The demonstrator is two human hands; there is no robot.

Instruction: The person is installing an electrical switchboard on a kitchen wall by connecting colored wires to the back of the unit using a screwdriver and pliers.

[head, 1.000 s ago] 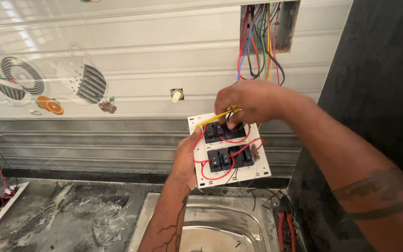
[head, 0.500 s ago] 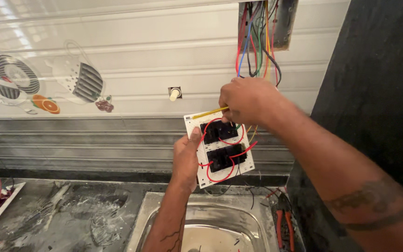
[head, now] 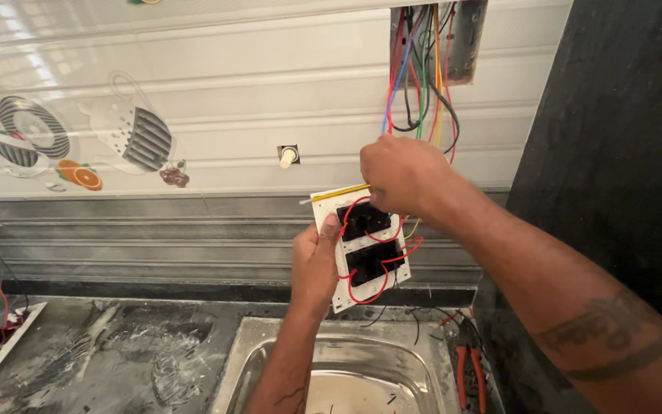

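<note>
White switch plate (head: 362,249), its back with red wires showing, is held up before the tiled wall, above the back edge of the steel sink (head: 331,376). Left hand (head: 314,264) grips its left edge, thumb pressed on it. Right hand (head: 400,176) pinches a yellow screwdriver (head: 339,192) at the top edge (fingertips hidden). I judge a terminal is being worked; next needs steady turning.

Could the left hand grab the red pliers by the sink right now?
Probably not right away: the left hand is holding up the white switch plate. The red pliers lie uncovered below, so nothing blocks them.
</note>
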